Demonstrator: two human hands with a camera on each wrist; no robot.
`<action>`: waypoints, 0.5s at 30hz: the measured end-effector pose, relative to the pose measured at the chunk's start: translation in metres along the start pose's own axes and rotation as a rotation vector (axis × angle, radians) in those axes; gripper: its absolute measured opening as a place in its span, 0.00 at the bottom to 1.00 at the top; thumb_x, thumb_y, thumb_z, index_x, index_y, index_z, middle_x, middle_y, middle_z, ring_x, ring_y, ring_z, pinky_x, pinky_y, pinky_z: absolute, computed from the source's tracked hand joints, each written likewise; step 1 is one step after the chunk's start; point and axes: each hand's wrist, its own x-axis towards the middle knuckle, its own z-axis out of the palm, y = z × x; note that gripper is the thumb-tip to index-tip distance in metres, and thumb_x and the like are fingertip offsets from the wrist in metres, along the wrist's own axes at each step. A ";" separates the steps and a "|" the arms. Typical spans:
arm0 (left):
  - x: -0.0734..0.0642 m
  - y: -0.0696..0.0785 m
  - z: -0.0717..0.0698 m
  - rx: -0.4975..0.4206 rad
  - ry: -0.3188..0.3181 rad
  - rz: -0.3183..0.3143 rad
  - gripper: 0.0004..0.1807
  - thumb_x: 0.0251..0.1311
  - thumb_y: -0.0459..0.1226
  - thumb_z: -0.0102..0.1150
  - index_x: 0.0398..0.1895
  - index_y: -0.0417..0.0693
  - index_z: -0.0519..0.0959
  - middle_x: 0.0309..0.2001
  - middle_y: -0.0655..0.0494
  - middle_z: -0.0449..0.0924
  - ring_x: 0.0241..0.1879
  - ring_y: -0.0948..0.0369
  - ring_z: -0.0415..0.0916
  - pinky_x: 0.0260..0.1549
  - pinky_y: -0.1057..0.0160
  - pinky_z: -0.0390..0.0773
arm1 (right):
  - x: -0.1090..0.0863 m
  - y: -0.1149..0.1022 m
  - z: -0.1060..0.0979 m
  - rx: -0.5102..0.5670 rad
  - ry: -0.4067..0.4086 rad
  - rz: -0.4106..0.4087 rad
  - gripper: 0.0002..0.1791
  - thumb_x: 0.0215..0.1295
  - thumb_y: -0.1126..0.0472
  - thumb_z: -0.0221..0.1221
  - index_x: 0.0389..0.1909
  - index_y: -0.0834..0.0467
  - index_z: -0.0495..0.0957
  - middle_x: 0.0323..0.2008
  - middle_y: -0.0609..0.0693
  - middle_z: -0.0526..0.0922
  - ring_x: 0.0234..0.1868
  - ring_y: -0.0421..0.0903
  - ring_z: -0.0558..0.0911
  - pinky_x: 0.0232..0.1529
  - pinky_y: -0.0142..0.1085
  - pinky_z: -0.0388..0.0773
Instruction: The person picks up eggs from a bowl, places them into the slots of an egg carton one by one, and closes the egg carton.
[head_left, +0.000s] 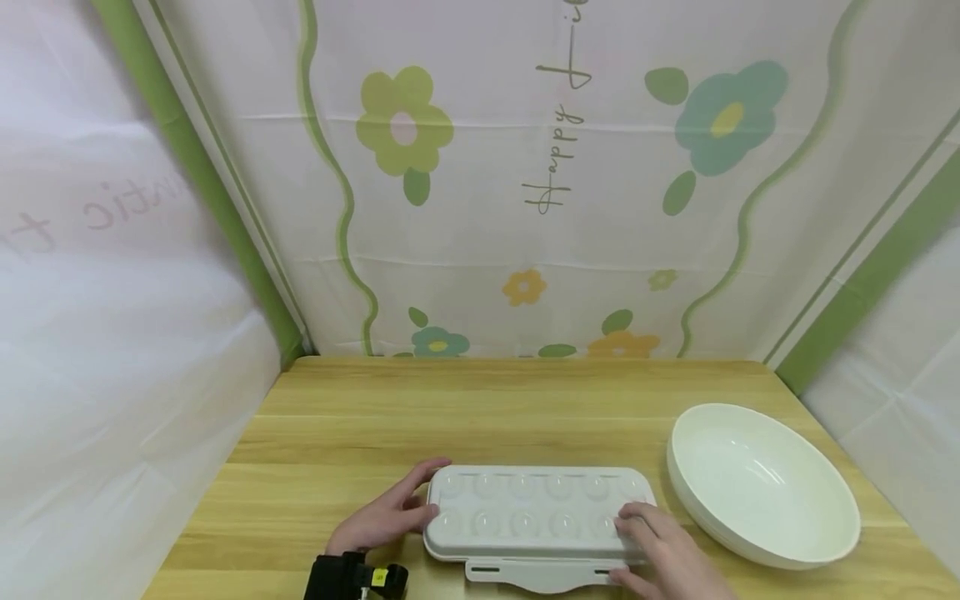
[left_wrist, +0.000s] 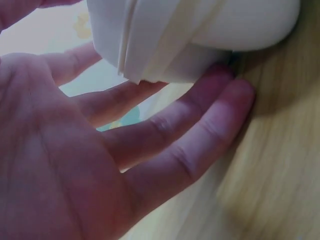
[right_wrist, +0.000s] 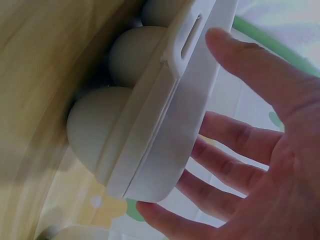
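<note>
A white egg box (head_left: pixel 542 510) with a domed, see-through-looking lid lies on the wooden table, its front flap (head_left: pixel 543 573) sticking out toward me. Rounded egg-shaped cups (right_wrist: pixel 95 127) bulge from its underside in the right wrist view. At the box's left end is my left hand (head_left: pixel 390 515), thumb touching the near side and fingers reaching round the far corner; its fingers (left_wrist: pixel 165 125) look nearly straight, the lowest by the tabletop. My right hand (head_left: pixel 663 550) rests its spread fingers on the lid's right end, thumb by the flap's slot.
A large white bowl (head_left: pixel 765 483) stands to the right of the box, near the table's right edge. Bare wooden tabletop (head_left: pixel 480 408) stretches behind the box. Flower-printed curtains (head_left: pixel 480 208) hang at the back and both sides.
</note>
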 end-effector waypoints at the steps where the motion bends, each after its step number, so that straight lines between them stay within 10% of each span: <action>1: 0.000 0.001 0.001 0.015 0.003 -0.001 0.32 0.66 0.41 0.47 0.70 0.57 0.48 0.67 0.36 0.52 0.49 0.50 0.71 0.45 0.50 0.74 | 0.000 0.000 0.000 0.002 0.003 -0.001 0.26 0.42 0.41 0.67 0.35 0.56 0.77 0.42 0.47 0.75 0.41 0.47 0.75 0.39 0.46 0.78; 8: 0.000 0.008 0.011 0.116 0.033 -0.007 0.31 0.67 0.37 0.41 0.71 0.48 0.44 0.70 0.34 0.45 0.62 0.41 0.55 0.57 0.38 0.59 | 0.000 -0.003 0.003 -0.019 0.055 -0.008 0.26 0.35 0.48 0.72 0.35 0.57 0.77 0.41 0.49 0.76 0.41 0.47 0.76 0.40 0.46 0.78; 15: 0.004 0.012 0.030 0.246 0.143 0.003 0.31 0.65 0.31 0.31 0.71 0.41 0.40 0.71 0.34 0.38 0.69 0.43 0.35 0.63 0.35 0.40 | 0.003 -0.010 -0.001 0.025 -0.069 0.137 0.25 0.37 0.53 0.71 0.37 0.59 0.76 0.43 0.54 0.76 0.46 0.53 0.75 0.47 0.52 0.75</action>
